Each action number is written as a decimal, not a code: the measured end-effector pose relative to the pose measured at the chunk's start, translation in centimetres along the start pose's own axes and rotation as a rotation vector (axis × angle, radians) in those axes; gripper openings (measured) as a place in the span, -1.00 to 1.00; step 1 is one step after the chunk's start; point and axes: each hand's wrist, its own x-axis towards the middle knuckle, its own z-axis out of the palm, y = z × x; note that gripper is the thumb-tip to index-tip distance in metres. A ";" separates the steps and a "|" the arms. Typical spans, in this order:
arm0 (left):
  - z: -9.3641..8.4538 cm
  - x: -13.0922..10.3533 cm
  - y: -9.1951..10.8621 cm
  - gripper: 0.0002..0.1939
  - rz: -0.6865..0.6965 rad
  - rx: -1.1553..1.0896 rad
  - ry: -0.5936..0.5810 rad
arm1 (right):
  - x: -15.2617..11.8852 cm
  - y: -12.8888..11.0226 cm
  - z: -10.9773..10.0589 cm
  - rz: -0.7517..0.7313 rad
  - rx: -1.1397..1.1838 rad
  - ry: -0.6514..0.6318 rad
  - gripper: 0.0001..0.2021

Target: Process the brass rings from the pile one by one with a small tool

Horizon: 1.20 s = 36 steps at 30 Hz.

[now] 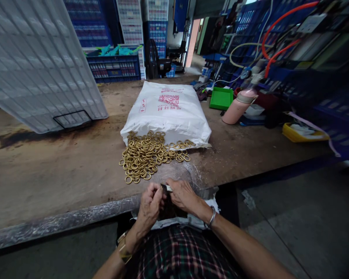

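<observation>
My left hand (pixel 149 205) is closed at the table's front edge, fingers curled in a pinch. What it holds, if anything, is hidden by the fingers. Close beside it, my right hand (pixel 185 195) grips a small pale object (pixel 169 188), mostly covered, its kind unclear. Below both hands, a dark hollow with a whitish rim (pixel 174 221) lies over my lap. Just beyond my hands, a pile of brass-coloured rings (pixel 142 157) spills from the mouth of a white woven sack (pixel 168 112) with red print, lying on its side.
A white ribbed plastic crate (pixel 43 66) stands tilted at the left of the wooden table (pixel 61 170). On the right are a green tray (pixel 221 98), a pink bottle (pixel 235 110) and a yellow tray (pixel 304 133). Blue crates (pixel 114 69) stand behind the table.
</observation>
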 end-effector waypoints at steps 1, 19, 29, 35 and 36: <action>0.1 -0.3 0.3 -0.66 0.009 0.000 -0.027 | 0.4 0.3 0.1 0.019 -0.011 0.018 -0.76; -1.9 0.5 0.8 -0.72 -0.317 -0.738 -0.022 | 8.4 -0.4 -0.3 0.173 -0.057 0.246 -0.81; -1.4 1.3 0.6 -0.65 -0.256 -0.629 0.114 | 6.7 0.0 -0.2 0.129 0.652 0.386 -0.92; -0.7 2.1 0.2 -0.54 -0.029 -0.282 0.191 | 3.8 -1.9 0.9 0.133 1.124 0.197 -0.88; -0.7 2.1 0.3 -0.58 -0.012 -0.239 0.189 | 3.6 -2.1 1.0 0.133 1.151 0.167 -0.86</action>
